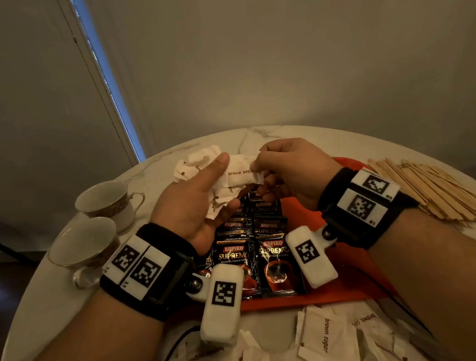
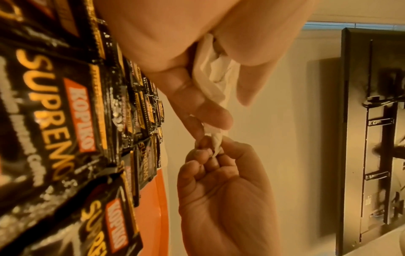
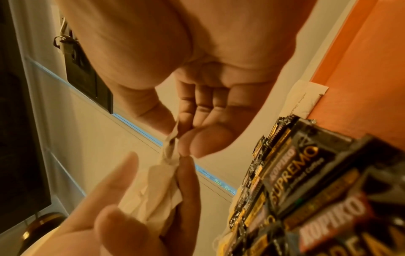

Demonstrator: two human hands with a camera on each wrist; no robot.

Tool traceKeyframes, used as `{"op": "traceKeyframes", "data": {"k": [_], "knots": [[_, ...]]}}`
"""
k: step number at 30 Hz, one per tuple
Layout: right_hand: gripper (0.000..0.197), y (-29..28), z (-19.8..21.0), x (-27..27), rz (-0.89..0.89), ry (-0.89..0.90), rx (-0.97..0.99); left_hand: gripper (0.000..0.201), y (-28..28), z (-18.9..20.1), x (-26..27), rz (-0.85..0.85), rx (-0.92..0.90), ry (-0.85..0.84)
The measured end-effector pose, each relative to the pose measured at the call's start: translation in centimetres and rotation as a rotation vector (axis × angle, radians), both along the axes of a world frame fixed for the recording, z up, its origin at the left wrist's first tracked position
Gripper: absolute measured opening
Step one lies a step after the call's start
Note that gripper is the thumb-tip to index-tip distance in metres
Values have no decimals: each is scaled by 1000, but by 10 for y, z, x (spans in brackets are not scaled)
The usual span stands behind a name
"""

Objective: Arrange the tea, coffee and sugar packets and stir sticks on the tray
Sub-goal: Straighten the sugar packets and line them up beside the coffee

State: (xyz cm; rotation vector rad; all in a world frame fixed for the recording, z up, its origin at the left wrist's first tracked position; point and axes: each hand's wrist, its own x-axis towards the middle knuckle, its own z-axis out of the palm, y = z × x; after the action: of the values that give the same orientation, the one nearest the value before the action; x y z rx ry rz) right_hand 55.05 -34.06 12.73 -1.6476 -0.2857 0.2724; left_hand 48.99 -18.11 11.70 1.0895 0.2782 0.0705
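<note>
My left hand (image 1: pixel 201 197) holds a small stack of white brown sugar packets (image 1: pixel 239 177) above the orange tray (image 1: pixel 353 279), thumb laid over the top one. My right hand (image 1: pixel 287 170) pinches the right end of the top packet (image 2: pixel 215 143) between thumb and fingers. The same pinch shows in the right wrist view, on the packet (image 3: pixel 170 147). Black coffee sachets (image 1: pixel 254 253) lie in two overlapping rows on the tray. A pile of wooden stir sticks (image 1: pixel 437 190) lies on the table right of the tray.
Two empty teacups (image 1: pixel 104 199) (image 1: pixel 85 243) stand at the table's left. More brown sugar packets lie scattered near the front edge (image 1: pixel 323 333) and behind the hands (image 1: pixel 198 160). The round marble table (image 1: pixel 284 134) ends close behind.
</note>
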Motion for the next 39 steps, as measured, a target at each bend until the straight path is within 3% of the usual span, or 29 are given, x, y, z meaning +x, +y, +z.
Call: {"op": "traceKeyframes", "data": {"k": [4, 7, 10, 14, 19, 25, 29, 33, 37, 39], "knots": [[6, 1, 0, 0, 28, -1, 0, 25, 1, -4, -2, 23, 93, -45], [16, 0, 0, -2, 85, -66, -49, 28, 2, -5, -2, 12, 148, -70], [12, -1, 0, 0, 35, -153, -71, 29, 1, -5, -1, 26, 140, -69], [10, -4, -1, 5, -93, -127, 83, 29, 2, -4, 2, 75, 88, -55], [9, -6, -1, 7, 40, -17, 67, 26, 4, -6, 4, 63, 78, -58], [13, -32, -11, 42, -282, 43, 195, 4, 5, -5, 4, 44, 96, -28], [12, -60, -34, 69, -463, 154, 19, 3, 5, -6, 3, 38, 105, -24], [16, -65, -48, 79, -428, 190, -256, 4, 5, -6, 4, 45, 106, -19], [14, -57, -44, 77, -364, 239, -227, 3, 5, -5, 4, 49, 88, -18], [26, -55, -43, 77, -362, 271, -140, 4, 6, -6, 4, 52, 100, -18]]}}
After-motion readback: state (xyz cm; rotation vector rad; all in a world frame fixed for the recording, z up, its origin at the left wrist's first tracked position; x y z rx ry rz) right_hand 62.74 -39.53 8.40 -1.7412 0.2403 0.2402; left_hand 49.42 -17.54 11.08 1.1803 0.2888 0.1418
